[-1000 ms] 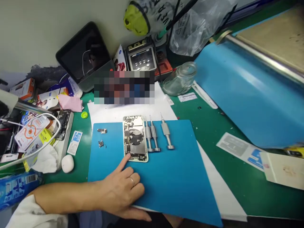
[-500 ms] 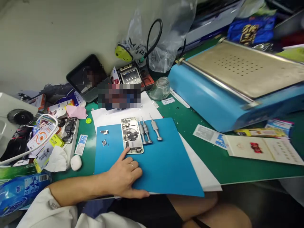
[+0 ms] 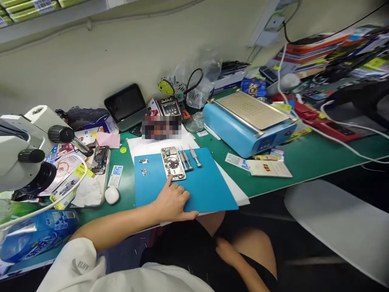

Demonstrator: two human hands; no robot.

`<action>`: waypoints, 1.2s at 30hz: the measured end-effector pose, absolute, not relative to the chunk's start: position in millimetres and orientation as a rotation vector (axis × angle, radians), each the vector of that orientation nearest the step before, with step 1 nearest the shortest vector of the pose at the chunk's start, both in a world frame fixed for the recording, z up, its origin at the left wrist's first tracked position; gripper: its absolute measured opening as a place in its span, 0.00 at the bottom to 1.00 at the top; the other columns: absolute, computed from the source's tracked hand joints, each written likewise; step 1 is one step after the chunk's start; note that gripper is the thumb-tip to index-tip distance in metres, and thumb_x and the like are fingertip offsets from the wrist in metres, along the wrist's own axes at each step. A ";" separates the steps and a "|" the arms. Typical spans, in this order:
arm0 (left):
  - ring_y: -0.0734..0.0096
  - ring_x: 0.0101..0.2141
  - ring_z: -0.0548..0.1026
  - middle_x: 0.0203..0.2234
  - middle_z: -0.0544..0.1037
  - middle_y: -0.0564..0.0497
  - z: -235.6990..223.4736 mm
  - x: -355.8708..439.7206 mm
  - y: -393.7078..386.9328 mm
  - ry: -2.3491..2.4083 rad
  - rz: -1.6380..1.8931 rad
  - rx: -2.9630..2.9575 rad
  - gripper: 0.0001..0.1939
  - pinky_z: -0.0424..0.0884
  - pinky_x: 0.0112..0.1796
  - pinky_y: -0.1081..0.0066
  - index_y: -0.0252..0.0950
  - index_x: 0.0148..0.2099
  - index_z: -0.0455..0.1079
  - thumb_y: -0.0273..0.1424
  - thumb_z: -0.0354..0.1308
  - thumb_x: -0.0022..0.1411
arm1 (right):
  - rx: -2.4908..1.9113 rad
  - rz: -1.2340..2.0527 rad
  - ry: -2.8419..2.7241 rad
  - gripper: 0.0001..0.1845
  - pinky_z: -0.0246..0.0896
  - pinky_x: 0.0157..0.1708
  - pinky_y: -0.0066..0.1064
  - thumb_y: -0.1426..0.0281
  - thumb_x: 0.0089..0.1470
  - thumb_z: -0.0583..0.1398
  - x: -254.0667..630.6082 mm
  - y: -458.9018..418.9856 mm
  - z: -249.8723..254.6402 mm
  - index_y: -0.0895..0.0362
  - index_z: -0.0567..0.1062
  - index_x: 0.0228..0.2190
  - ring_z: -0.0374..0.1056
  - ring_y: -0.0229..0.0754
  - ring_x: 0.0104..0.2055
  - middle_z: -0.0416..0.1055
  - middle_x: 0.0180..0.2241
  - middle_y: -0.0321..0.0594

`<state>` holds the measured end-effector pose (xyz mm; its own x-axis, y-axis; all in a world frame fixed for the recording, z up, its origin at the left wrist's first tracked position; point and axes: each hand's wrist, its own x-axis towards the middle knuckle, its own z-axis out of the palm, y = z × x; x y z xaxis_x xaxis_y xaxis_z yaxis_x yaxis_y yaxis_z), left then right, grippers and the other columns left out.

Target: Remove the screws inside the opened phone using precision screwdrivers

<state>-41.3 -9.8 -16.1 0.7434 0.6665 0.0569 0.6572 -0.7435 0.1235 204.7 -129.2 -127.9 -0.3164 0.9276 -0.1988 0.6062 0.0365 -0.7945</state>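
My left hand [image 3: 174, 200] rests at the near part of the blue mat [image 3: 209, 190]. Its index finger is stretched out, with the tip on the lower edge of an opened phone housing [image 3: 173, 162]; the thumb points right and the other fingers are loosely bent, holding nothing. Several slim grey screwdrivers [image 3: 193, 156] lie just right of the housing. On its left are small metal phone parts [image 3: 144, 172]. Down at my lap is my right hand [image 3: 223, 247], its fingers hidden against the dark shorts.
A blue heating plate machine [image 3: 234, 129] stands behind on the right. To the left are a microscope [image 3: 33, 142], another opened phone [image 3: 99, 159], a white earbud case [image 3: 112, 195] and a blue bottle [image 3: 39, 235]. A white chair [image 3: 337, 219] is at the right, and a tablet [image 3: 126, 106] leans behind.
My view has tilted and widened, so the right hand in my lap, the chair and more of the bench now show. The left fingertip stays at the housing's lower edge.
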 end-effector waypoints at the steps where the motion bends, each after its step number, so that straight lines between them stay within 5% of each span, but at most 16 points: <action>1: 0.57 0.35 0.76 0.29 0.75 0.48 -16.4 -40.5 -10.5 1.083 0.155 2.850 0.29 0.54 0.64 0.38 0.35 0.36 0.71 0.59 0.54 0.63 | -1.604 1.227 -1.951 0.11 0.78 0.39 0.43 0.60 0.60 0.62 210.9 -131.7 -134.9 0.53 0.79 0.38 0.78 0.50 0.41 0.79 0.39 0.41; 3: 0.56 0.35 0.76 0.30 0.75 0.47 -17.0 -39.2 -12.1 1.078 0.164 2.867 0.29 0.55 0.63 0.39 0.34 0.37 0.72 0.58 0.54 0.63 | -1.706 1.368 -1.924 0.14 0.79 0.38 0.48 0.57 0.59 0.60 222.3 -132.4 -133.1 0.52 0.81 0.35 0.80 0.56 0.38 0.81 0.34 0.41; 8: 0.56 0.34 0.76 0.27 0.73 0.47 -16.8 -38.4 -13.8 1.086 0.153 2.887 0.29 0.61 0.61 0.42 0.34 0.36 0.71 0.58 0.54 0.63 | -1.702 1.601 -1.832 0.20 0.74 0.53 0.46 0.51 0.60 0.57 235.1 -108.7 -40.3 0.45 0.79 0.48 0.78 0.54 0.51 0.81 0.47 0.40; 13: 0.57 0.34 0.76 0.28 0.74 0.46 -15.9 -38.9 -13.4 1.082 0.138 2.902 0.30 0.64 0.60 0.46 0.34 0.37 0.72 0.58 0.53 0.63 | -1.347 1.372 -1.897 0.17 0.76 0.41 0.37 0.52 0.60 0.59 224.5 -44.5 25.1 0.49 0.82 0.37 0.79 0.47 0.37 0.82 0.35 0.40; 15: 0.58 0.34 0.77 0.28 0.75 0.46 -15.5 -38.4 -13.3 1.082 0.136 2.913 0.30 0.64 0.60 0.47 0.34 0.37 0.72 0.58 0.53 0.63 | -1.320 1.037 -1.832 0.19 0.75 0.36 0.34 0.53 0.62 0.58 210.0 -4.8 18.4 0.52 0.80 0.30 0.77 0.45 0.34 0.80 0.30 0.39; 20: 0.58 0.34 0.77 0.28 0.75 0.46 -14.8 -35.5 -13.4 1.084 0.132 2.938 0.29 0.64 0.60 0.51 0.33 0.37 0.72 0.57 0.55 0.63 | -1.315 0.312 -1.685 0.16 0.73 0.39 0.40 0.60 0.65 0.54 172.9 80.7 -23.1 0.54 0.78 0.36 0.76 0.48 0.38 0.80 0.36 0.45; 26: 0.55 0.37 0.77 0.31 0.77 0.43 -18.0 -34.9 -13.7 1.084 0.144 2.938 0.29 0.62 0.60 0.51 0.33 0.39 0.72 0.57 0.52 0.66 | -1.308 0.137 -1.835 0.12 0.68 0.52 0.47 0.64 0.64 0.54 168.1 90.0 -46.0 0.52 0.77 0.38 0.72 0.53 0.47 0.78 0.41 0.48; 36: 0.52 0.38 0.76 0.31 0.77 0.42 -16.6 -34.2 -13.5 1.079 0.136 2.980 0.29 0.63 0.58 0.47 0.31 0.39 0.73 0.55 0.52 0.67 | -1.357 0.050 -1.976 0.12 0.68 0.48 0.42 0.66 0.64 0.52 161.9 96.3 -46.4 0.54 0.76 0.40 0.71 0.51 0.46 0.77 0.42 0.48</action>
